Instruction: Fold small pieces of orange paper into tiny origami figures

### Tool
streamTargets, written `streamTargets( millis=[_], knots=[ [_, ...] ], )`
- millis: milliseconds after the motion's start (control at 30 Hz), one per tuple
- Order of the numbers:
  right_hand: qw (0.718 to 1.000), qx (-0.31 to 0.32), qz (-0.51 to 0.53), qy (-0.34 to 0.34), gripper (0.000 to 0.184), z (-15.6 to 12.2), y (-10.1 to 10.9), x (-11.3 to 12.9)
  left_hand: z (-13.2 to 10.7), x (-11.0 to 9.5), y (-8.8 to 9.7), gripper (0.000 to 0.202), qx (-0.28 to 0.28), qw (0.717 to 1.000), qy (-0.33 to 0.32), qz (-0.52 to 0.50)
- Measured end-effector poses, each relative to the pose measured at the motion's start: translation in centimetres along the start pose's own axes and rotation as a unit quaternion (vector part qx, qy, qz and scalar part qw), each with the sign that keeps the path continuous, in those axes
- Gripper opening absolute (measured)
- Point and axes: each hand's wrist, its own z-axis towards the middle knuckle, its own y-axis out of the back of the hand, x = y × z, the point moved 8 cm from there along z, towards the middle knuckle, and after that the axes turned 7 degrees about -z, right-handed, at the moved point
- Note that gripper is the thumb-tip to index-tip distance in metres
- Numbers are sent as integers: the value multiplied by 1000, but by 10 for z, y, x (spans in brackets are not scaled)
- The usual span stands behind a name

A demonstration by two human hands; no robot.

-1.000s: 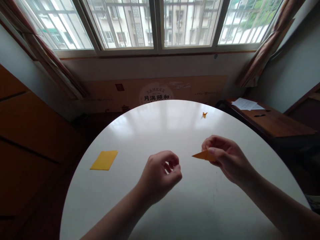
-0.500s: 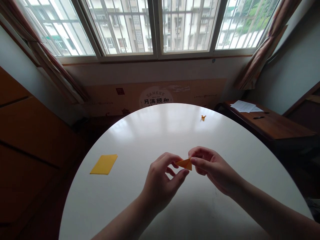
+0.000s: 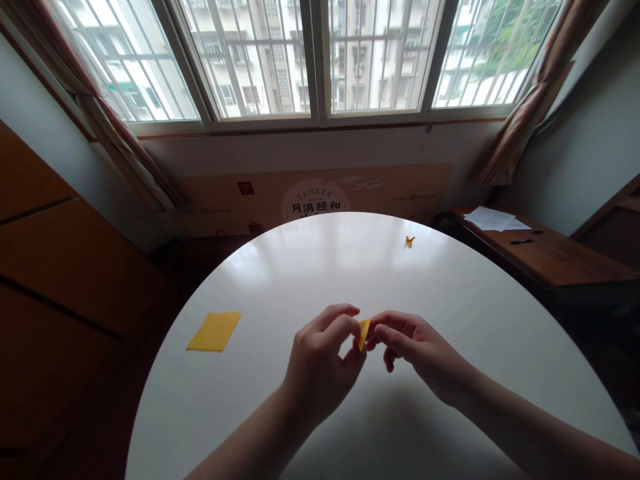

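Above the white round table [image 3: 280, 280], a small folded piece of yellow origami paper [image 3: 364, 333] is held up between my two hands, its narrow point downward. My left hand [image 3: 325, 357] pinches it from the left between thumb and fingers. From the right, the fingertips of my right hand [image 3: 413, 343] are at the paper's right edge, with the lower fingers curled loosely. Part of the paper is hidden by the fingers.
A stack of square yellow paper [image 3: 214, 331] lies at the table's left. Towards the far right edge sits a small orange folded-paper bird [image 3: 410, 242]. Beyond, a brown side table [image 3: 560, 257] carries white sheets [image 3: 493, 219]. Barred windows are behind.
The folded paper has turned from lying sideways to nearly upright, showing a narrower face. My right thumb has drawn back from it, and the view has shifted slightly.
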Motion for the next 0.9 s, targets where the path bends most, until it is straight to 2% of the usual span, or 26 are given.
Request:
streamTargets(
  millis=[133, 300, 400, 500, 633, 700, 900],
  knots=[
    [1000, 13, 8, -1, 25, 2, 0, -5, -2, -5, -9, 14, 35, 999, -25, 22],
    [999, 5, 17, -29, 27, 3, 6, -12, -1, -7, -9, 7, 29, 998, -40, 38],
    [999, -15, 4, -45, 29, 3, 10, -13, 0, -7, -7, 8, 28, 999, -35, 7],
    [998, -22, -10, -52, 30, 3, 12, -12, 2, 0, -5, 10, 22, 997, 24, -75],
    [998, -24, -39, -49, 30, 2, 13, -11, -1, 26, -5, 1, 9, 973, 175, -147],
    [997, -21, -65, -42, 29, 2, 13, -11, -4, 35, -10, 8, 28, 961, 224, -161],
    [983, -39, -178, 7, 20, 0, 12, 0, -9, 41, -20, 10, 62, 949, 262, -163]
  ],
)
